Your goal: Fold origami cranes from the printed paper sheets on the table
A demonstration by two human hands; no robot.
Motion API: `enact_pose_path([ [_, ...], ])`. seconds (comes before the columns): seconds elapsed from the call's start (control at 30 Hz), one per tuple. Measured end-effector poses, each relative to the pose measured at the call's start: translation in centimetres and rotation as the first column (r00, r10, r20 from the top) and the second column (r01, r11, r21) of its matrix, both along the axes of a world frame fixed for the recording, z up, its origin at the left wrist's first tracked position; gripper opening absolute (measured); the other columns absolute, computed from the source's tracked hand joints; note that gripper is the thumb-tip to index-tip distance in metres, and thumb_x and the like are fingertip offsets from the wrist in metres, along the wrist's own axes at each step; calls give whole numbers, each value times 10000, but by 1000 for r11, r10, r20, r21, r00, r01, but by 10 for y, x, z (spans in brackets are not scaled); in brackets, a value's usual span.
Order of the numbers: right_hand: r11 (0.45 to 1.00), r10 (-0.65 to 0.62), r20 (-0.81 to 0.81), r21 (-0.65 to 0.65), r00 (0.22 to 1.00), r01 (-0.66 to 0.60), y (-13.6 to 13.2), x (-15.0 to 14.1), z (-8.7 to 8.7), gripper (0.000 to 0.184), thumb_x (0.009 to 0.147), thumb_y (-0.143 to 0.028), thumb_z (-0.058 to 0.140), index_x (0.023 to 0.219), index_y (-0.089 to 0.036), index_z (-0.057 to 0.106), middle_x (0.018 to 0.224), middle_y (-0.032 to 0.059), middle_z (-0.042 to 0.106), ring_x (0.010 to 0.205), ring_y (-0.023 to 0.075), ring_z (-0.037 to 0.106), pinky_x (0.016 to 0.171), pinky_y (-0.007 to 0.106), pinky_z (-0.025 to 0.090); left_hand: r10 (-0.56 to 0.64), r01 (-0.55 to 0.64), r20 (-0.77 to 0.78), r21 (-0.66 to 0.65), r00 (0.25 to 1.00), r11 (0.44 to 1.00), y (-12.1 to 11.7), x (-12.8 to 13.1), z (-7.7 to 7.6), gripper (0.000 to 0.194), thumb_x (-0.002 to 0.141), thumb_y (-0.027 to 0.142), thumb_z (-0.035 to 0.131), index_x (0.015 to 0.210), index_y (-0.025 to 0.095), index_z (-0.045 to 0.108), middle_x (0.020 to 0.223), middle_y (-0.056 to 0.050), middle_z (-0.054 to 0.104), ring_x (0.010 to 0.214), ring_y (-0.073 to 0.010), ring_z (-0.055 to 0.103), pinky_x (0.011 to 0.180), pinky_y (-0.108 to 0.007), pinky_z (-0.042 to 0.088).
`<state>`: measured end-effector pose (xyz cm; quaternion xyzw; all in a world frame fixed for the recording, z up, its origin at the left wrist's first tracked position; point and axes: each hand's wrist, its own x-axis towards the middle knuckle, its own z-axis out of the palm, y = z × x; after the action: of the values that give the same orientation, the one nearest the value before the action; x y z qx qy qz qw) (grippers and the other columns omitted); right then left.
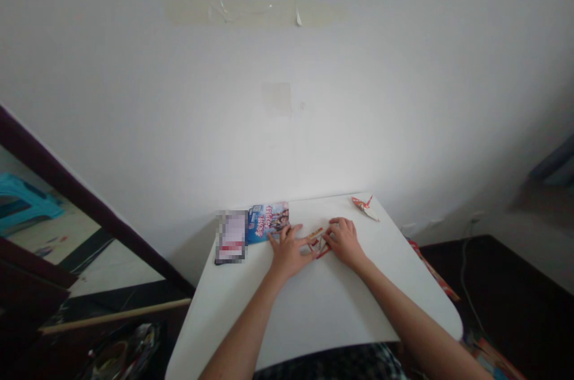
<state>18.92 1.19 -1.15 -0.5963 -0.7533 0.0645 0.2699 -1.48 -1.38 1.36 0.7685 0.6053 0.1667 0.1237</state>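
A small piece of folded paper, red, white and yellow, lies on the white table between my hands. My left hand has its thumb and index finger on the left end of the paper, while its other fingers spread toward a blue printed leaflet. My right hand grips the paper's right edge with bent fingers; its thumb is partly hidden. Toward the table's far right corner rests a red and white folded paper figure with pointed ends, apart from both hands.
Left of the leaflet lies a phone-like object, its surface pixelated. The white table stands against a pale wall. A mirror with a dark frame leans at the left. A cable runs along the floor at the right.
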Motion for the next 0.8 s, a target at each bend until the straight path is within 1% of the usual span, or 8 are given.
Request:
enact_pose_path([
  [0.17,1000,-8,11,-8,1000,8,1,-1,0,135,922,-340,630,902,-237,717,1255,90,610,1227,277,488,1109,488,336,37,-37,19,-12,999,999,-1,4,2,304,750,528,778,1048,468,762,1542,20,490,1456,-380,302,1105,-835,2],
  [0.33,1000,-18,14,-10,1000,18,1,-1,-1,143,926,-337,621,898,-233,716,1247,91,612,1219,274,489,1110,480,328,49,-48,40,-27,998,999,-1,6,6,292,749,487,789,1036,439,777,1533,5,500,1460,-385,297,1124,-813,-17],
  [0.47,1000,-16,15,-7,1000,16,1,-2,0,138,918,-335,625,898,-235,717,1239,95,613,1214,279,491,1107,487,330,62,-61,57,-27,996,998,-2,7,5,250,752,509,777,993,445,784,1523,16,507,1460,-386,303,1107,-830,-34],
  [0.53,1000,-12,13,-10,1000,12,1,-2,1,138,914,-337,627,894,-235,718,1233,97,615,1209,281,493,1107,493,330,62,-60,61,-30,996,998,-1,7,5,263,749,521,778,995,430,788,1528,6,504,1463,-385,298,1113,-820,-42],
  [0.63,1000,-17,17,-6,1000,17,1,-2,1,143,913,-340,627,888,-232,718,1241,100,611,1214,279,489,1112,495,327,55,-53,51,-33,997,998,-1,6,4,298,731,511,798,1016,427,784,1532,1,500,1460,-380,301,1116,-815,-36],
  [0.8,999,-28,38,-21,999,29,0,-4,2,157,926,-350,612,907,-229,710,1265,97,603,1230,277,478,1130,500,314,57,-58,-3,-38,998,998,0,5,4,312,740,509,787,1048,463,765,1540,22,488,1457,-376,307,1124,-811,-4],
])
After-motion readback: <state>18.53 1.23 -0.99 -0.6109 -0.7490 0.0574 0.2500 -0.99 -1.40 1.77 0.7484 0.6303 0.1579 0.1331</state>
